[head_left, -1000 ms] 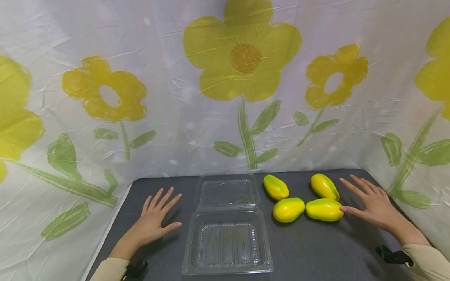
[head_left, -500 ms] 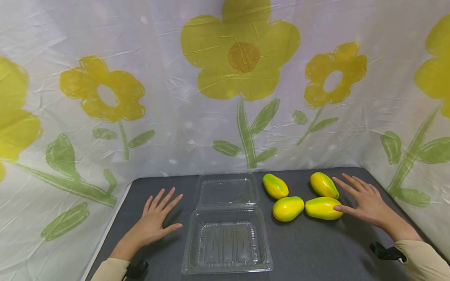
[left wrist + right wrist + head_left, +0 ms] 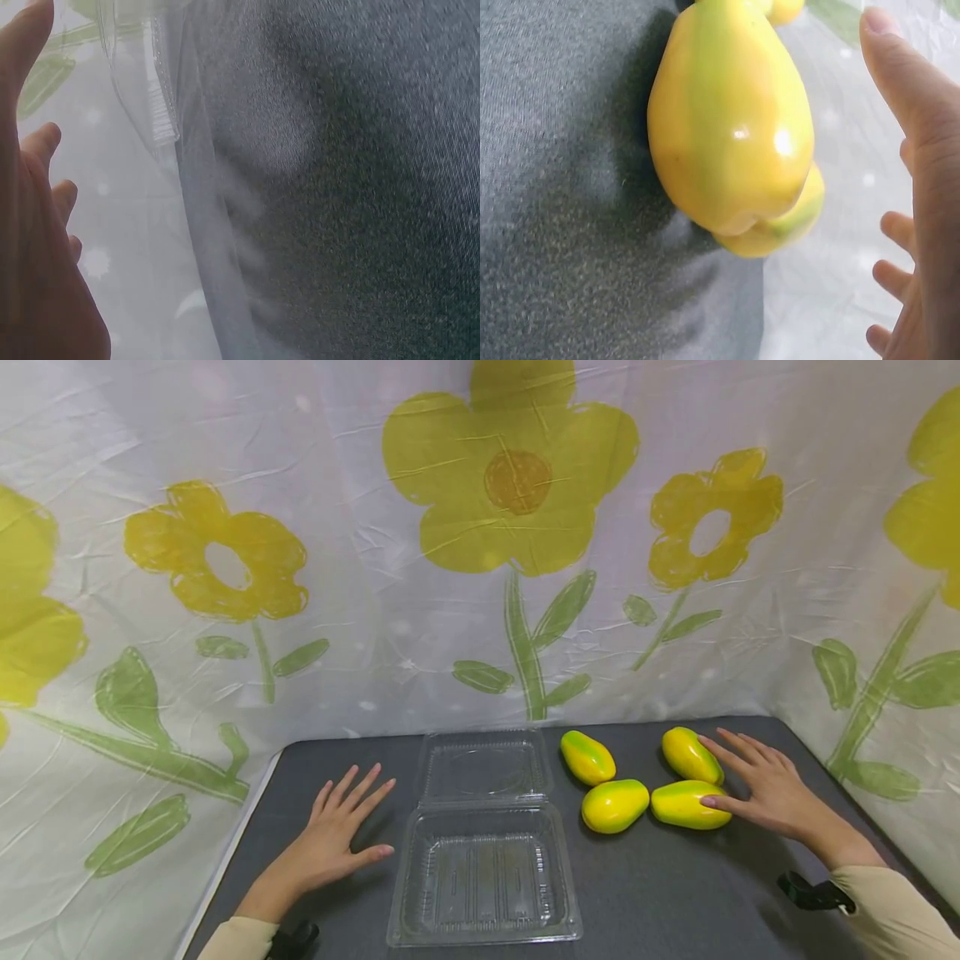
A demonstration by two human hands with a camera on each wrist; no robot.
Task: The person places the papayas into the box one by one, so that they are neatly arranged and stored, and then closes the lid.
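Observation:
Several yellow-green, papaya-like fruits lie on the dark table, right of the container in the head view. My right hand (image 3: 772, 789) is held over the right side of the group, fingers spread. Its thumb overlaps the near right fruit (image 3: 684, 805) in the head view, but the right wrist view shows a gap between thumb (image 3: 900, 71) and fruit (image 3: 731, 120). The fingertips come close to the far right fruit (image 3: 690, 755). My left hand (image 3: 330, 839), fingers spread and holding nothing, hovers left of a clear plastic clamshell container (image 3: 397, 902), whose lid (image 3: 483, 768) lies folded back.
Two more fruits, a far one (image 3: 587, 758) and a near one (image 3: 615, 807), sit between the container and the right-hand pair. A dark cloth covers the table (image 3: 645, 902). Behind and at both sides hangs a pale curtain (image 3: 360, 677) with printed yellow flowers.
My right hand has moved left, from beside the right-hand fruits to over them. The left hand has shifted slightly right. Fruits and container have stayed where they were.

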